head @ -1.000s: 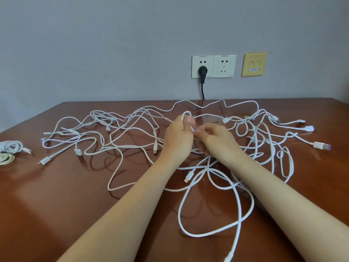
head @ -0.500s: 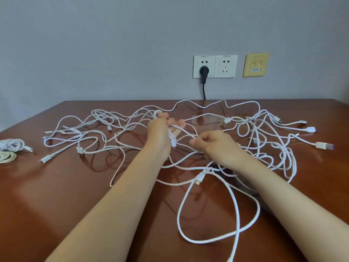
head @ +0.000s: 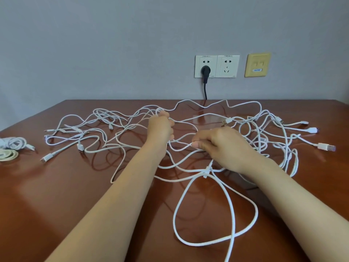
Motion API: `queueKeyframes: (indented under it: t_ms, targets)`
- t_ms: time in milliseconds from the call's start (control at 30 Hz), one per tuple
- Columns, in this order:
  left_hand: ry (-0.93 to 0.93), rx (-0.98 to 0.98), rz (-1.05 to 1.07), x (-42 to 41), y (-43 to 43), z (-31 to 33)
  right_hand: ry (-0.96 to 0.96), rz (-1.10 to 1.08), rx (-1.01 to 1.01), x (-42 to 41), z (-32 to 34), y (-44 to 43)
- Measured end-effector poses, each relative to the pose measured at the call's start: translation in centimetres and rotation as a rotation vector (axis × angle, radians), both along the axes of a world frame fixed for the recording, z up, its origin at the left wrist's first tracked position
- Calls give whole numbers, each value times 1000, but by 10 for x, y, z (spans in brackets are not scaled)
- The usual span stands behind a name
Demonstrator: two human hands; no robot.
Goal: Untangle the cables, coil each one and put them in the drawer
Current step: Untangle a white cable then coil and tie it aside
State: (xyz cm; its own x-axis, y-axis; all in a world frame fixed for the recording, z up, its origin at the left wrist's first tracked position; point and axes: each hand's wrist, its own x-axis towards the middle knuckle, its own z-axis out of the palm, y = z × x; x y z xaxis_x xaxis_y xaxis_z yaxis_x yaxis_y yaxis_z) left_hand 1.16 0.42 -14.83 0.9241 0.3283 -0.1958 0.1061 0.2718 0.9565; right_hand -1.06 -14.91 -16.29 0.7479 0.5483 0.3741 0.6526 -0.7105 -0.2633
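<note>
Many white cables (head: 207, 169) lie tangled across the brown worktop (head: 56, 195), spreading from near its left edge to near its right edge and back almost to the far edge.

Head view (the only one): the left hand (head: 160, 127) is at the middle of the tangle towards the far edge, its fingers curled round several of the cables. The right hand (head: 221, 146) is just beside it, nearer the right edge, and pinches a single strand (head: 181, 148) between thumb and forefinger; that strand runs across to the left hand. Below the right wrist, cables cross at a small connector, and from there a big loop (head: 174, 220) sags towards the near edge.

A USB plug (head: 324, 146) lies at the right fringe of the tangle. At the left edge, well apart from the tangle, sit a coiled white bundle (head: 14, 143) and a cream coil (head: 8, 155). On the wall behind are white sockets (head: 217, 66), a black plug (head: 204, 70) in one of them, and a yellow plate (head: 257, 64).
</note>
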Motion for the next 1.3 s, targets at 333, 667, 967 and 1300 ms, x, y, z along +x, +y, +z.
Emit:
queueKeyframes:
  t_ms: [333,667,967,1300]
  targets:
    - [51,361,-299,-21,-35,-2,-78,-14,251,1,-2,4]
    - [-41,332,-560,-30,-38,-5,-32,-190,356,4,0,2]
    - [-123,420,-685,-32,-36,-11,54,-353,580,11,8,-5]
    - [-228,418,-638,-32,-38,-13,192,-225,777,12,7,-4]
